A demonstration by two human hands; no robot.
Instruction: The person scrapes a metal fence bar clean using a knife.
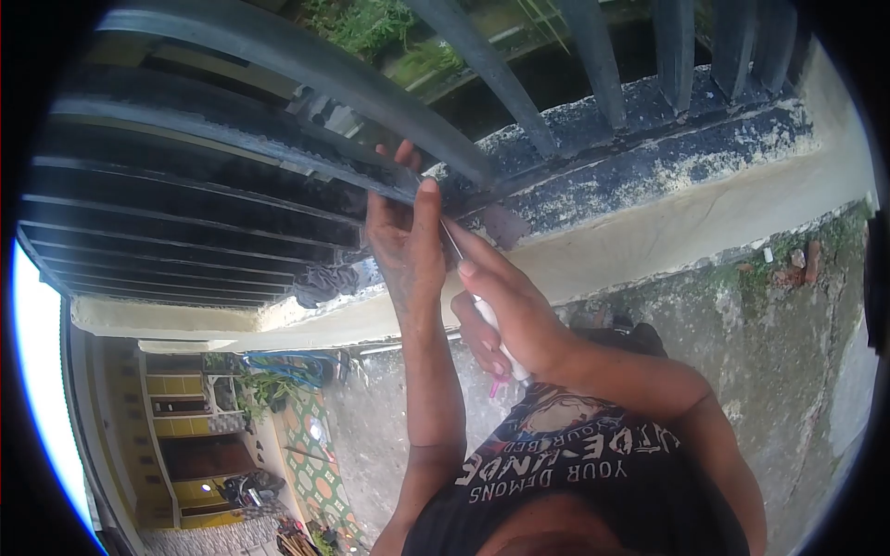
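The railing (pixel 598 65), a row of dark grey metal bars with a dull, worn finish, stood before you along a low wall (pixel 630 232), whose ledge (pixel 649 171) showed dark paint flaked to pale patches. Your left hand (pixel 408 250) was curled around one bar (pixel 222 134), thumb on the near side, fingertips beyond it. Your right hand (pixel 505 310) was closed about a white-handled tool (pixel 489 320), its thin metal shaft slanting up beside your left thumb; its tip could not be made out.
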